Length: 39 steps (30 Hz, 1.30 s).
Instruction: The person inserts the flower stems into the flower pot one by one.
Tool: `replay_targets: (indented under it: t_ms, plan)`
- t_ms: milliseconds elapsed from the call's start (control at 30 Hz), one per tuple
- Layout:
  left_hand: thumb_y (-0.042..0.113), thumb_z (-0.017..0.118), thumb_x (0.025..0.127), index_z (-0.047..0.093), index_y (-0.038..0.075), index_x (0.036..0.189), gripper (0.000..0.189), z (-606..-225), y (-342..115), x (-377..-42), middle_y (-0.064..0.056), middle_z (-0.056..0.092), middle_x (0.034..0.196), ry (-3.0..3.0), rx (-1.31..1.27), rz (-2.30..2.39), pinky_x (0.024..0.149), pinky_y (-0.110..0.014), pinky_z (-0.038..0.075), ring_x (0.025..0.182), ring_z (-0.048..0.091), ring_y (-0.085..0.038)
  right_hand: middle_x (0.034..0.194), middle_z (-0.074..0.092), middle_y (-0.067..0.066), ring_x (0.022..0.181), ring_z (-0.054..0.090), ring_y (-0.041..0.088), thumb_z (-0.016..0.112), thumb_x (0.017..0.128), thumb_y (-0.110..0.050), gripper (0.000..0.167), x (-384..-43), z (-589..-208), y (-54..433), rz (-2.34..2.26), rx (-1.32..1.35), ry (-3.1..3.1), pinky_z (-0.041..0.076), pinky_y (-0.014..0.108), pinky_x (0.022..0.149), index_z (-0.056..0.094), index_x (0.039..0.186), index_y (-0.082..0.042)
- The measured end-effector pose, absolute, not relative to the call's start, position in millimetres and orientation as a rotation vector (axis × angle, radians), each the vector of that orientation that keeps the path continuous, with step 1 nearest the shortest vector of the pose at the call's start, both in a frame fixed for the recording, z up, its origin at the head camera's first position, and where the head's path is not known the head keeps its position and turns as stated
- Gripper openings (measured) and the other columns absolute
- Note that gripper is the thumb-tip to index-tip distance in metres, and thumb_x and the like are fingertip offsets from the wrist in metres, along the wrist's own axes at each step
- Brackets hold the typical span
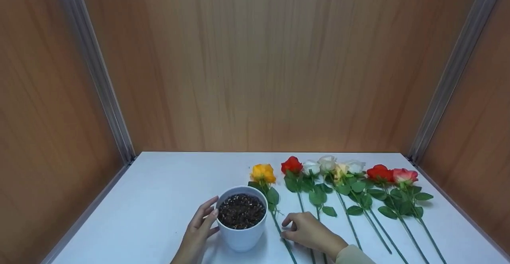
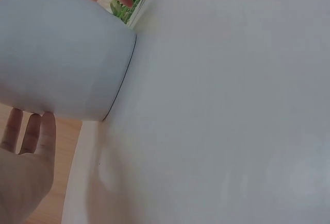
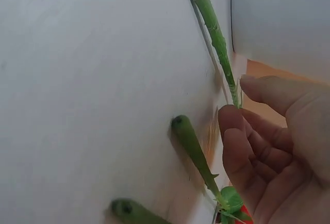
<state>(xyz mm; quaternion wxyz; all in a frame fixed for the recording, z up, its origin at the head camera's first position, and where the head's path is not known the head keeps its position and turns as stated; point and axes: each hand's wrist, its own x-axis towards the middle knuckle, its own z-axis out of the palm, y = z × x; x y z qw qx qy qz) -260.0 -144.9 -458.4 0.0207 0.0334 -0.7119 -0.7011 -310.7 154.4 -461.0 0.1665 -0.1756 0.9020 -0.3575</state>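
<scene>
Pot: white, upright on the white table (image 1: pixel 159 196), filled with dark soil (image 1: pixel 242 212) to below the rim; landmark for all places here, pot body (image 1: pixel 242 238).
Left hand (image 1: pixel 201 222): at the pot's left side, fingers loosely extended and touching its wall; not wrapped round it.
Right hand (image 1: pixel 306 230): right of the pot, fingers partly bent, a gap between thumb and forefinger; at the yellow rose's stem, seemingly with no hold on it.
Yellow rose (image 1: pixel 263 173): lying just right of the pot, bloom beyond the rim, stem slanting nearer the person; whether leaves touch the pot, cannot tell.
Other roses (image 1: pixel 327 162): farther right of the pot, red, white, pale yellow and pink, stems close together.
Hazard, leaves: lifting the yellow rose could catch its leaves on the pot's rim and jog the pot, the left hand's hold being light.
Hazard, neighbours: a low sweep of the right hand could drag nearby stems; a small spur shows on one neighbouring stem (image 3: pixel 193 149).
Room: ample left of and behind the pot, up to the wood panel (image 1: pixel 267 76); tight on its right.
Edge: nearest table edge, person's side of the pot, outside the head view.
</scene>
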Motion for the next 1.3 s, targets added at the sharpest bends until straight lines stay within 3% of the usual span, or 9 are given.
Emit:
replay_targets:
  t_ms: [300,600,733,967,1167,1300]
  plan:
    - [0.052,0.054,0.101,0.04,0.016,0.153,0.065,-458,-144,-258,-0.016,0.04,0.145,-2.22,0.088,-2.152,0.1,-0.056,0.05,0.138,0.034,-0.043,0.079,0.066,0.005,0.059,0.063,0.012,0.081,0.086,-0.029,0.025,-314,-468,145,-1.153,-0.309,2.513,0.054,0.025,0.052,0.07,0.098,-0.011]
    - [0.052,0.053,0.101,0.04,0.016,0.153,0.065,-461,-144,-258,-0.017,0.042,0.144,-2.21,0.089,-2.138,0.099,-0.055,0.051,0.134,0.04,-0.042,0.069,0.067,0.001,0.052,0.059,0.008,0.077,0.086,-0.017,0.009,-316,-471,146,-1.103,-0.441,2.554,0.052,0.024,0.054,0.073,0.084,-0.009]
    - [0.052,0.053,0.102,0.04,0.015,0.153,0.065,-462,-144,-260,-0.017,0.043,0.143,-2.204,0.089,-2.136,0.099,-0.056,0.05,0.134,0.041,-0.042,0.069,0.067,0.002,0.052,0.059,0.008,0.076,0.088,-0.018,0.01,-317,-471,147,-1.121,-0.427,2.535,0.05,0.023,0.05,0.072,0.084,-0.01]
    - [0.051,0.052,0.102,0.04,0.014,0.153,0.064,-463,-143,-262,-0.018,0.044,0.141,-2.206,0.1,-2.128,0.099,-0.057,0.05,0.132,0.043,-0.043,0.069,0.065,0.001,0.055,0.057,0.011,0.074,0.091,-0.019,0.01,-315,-462,148,-1.077,-0.481,2.581,0.05,0.026,0.054,0.07,0.087,-0.01]
    - [0.052,0.053,0.101,0.041,0.013,0.153,0.066,-461,-144,-260,-0.019,0.045,0.139,-2.215,0.109,-2.12,0.099,-0.058,0.05,0.131,0.044,-0.044,0.071,0.064,0.002,0.053,0.059,0.011,0.073,0.092,-0.021,0.009,-313,-449,148,-1.076,-0.497,2.595,0.047,0.022,0.045,0.069,0.089,-0.013]
    - [0.053,0.053,0.101,0.041,0.014,0.153,0.066,-461,-143,-260,-0.019,0.043,0.142,-2.215,0.091,-2.116,0.099,-0.057,0.05,0.135,0.04,-0.045,0.072,0.064,0.003,0.055,0.062,0.013,0.073,0.093,-0.02,0.01,-313,-435,149,-1.105,-0.529,2.601,0.049,0.022,0.045,0.068,0.093,-0.012]
